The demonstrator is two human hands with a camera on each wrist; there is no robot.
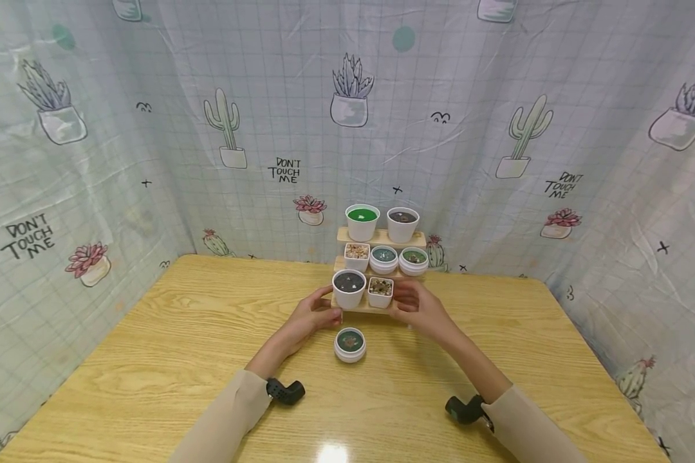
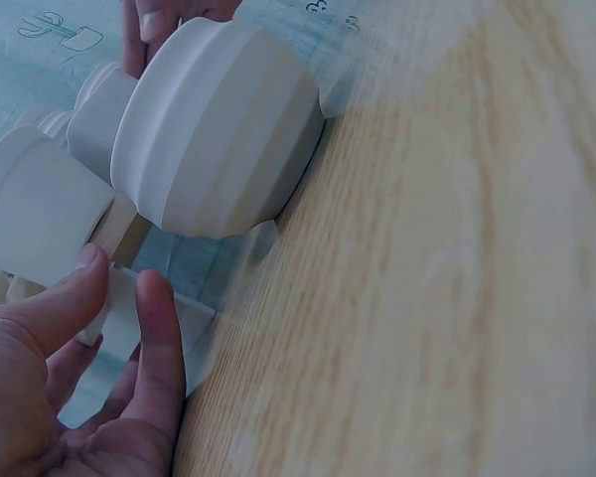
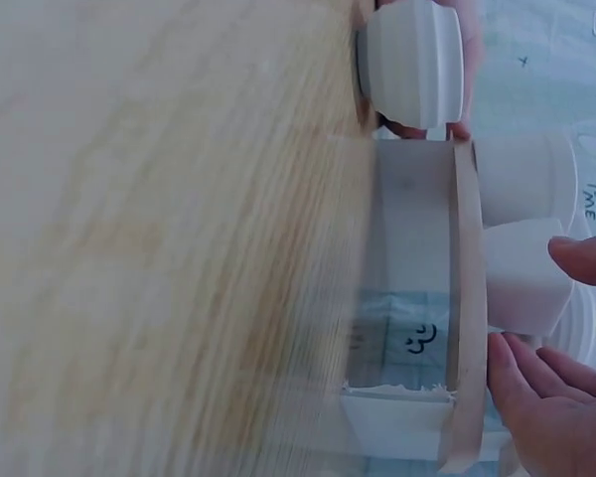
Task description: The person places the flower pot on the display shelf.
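A tiered display stand (image 1: 363, 309) with light wooden shelves holds several white pots. My left hand (image 1: 311, 317) grips its left end, thumb at the board's end and fingers around the white side panel (image 2: 194, 313). Beside that hand stands a round pot (image 1: 349, 289) with dark filling. My right hand (image 1: 421, 308) is at the right end, fingertips (image 3: 504, 363) touching the lowest shelf (image 3: 470, 258), thumb raised near the square pebble-filled pot (image 1: 380, 293). In front of the stand, on the table, sits a ribbed round pot (image 1: 350, 347) with dark green filling.
On the top shelf are a green-filled cup (image 1: 362, 224) and a brown-filled cup (image 1: 403, 226). The middle shelf bears a square pebble pot (image 1: 356, 256) and two ribbed pots, one blue (image 1: 383, 260), one green (image 1: 414, 262). A printed curtain (image 1: 255, 122) surrounds the wooden table (image 1: 208, 315).
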